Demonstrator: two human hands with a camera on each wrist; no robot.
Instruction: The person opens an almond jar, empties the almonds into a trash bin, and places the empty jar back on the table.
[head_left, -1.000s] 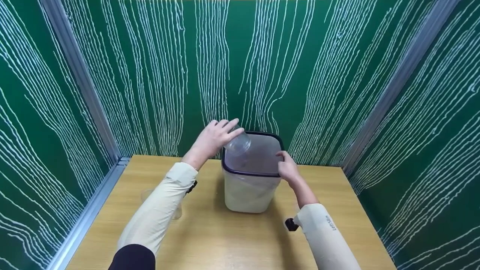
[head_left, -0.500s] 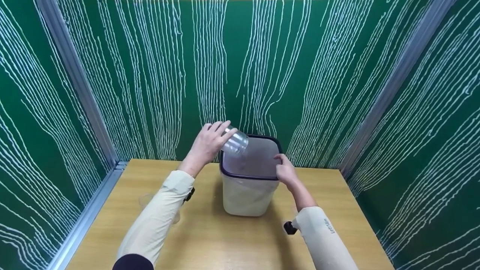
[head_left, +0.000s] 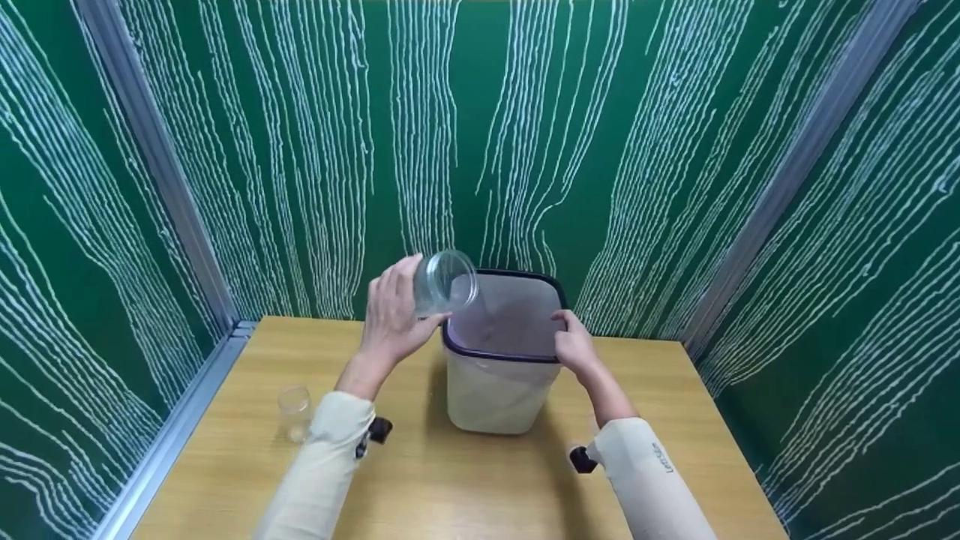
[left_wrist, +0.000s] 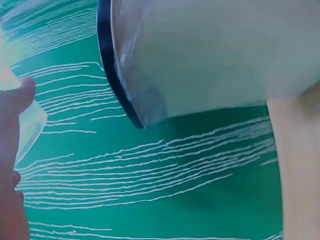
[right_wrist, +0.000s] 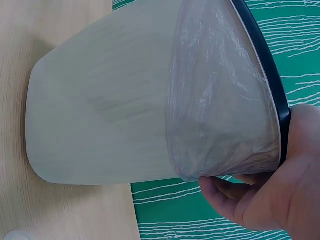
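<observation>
My left hand (head_left: 394, 307) grips a clear jar (head_left: 431, 289) at the left side of a bin's top. The jar is tilted, with its round mouth facing right and toward the head camera; I see nothing inside it. At the left edge of the left wrist view, the thumb lies against the jar (left_wrist: 31, 127). The pale bin (head_left: 495, 394) has a dark rim (head_left: 502, 355) and stands upright. My right hand (head_left: 577, 345) holds the rim at its right side. In the right wrist view, its fingers (right_wrist: 220, 197) curl under a thin plastic liner (right_wrist: 220, 115) folded over the bin.
A clear glass (head_left: 295, 412) stands on the wooden table (head_left: 465, 487), left of the bin and beside the left forearm. Green walls (head_left: 300, 150) with white wavy lines enclose the back and sides. Metal posts (head_left: 165, 157) mark the corners.
My left hand has turned and drawn slightly left, swinging the jar's mouth up toward the camera. The glass on the table shows more fully. The right hand keeps its hold on the rim.
</observation>
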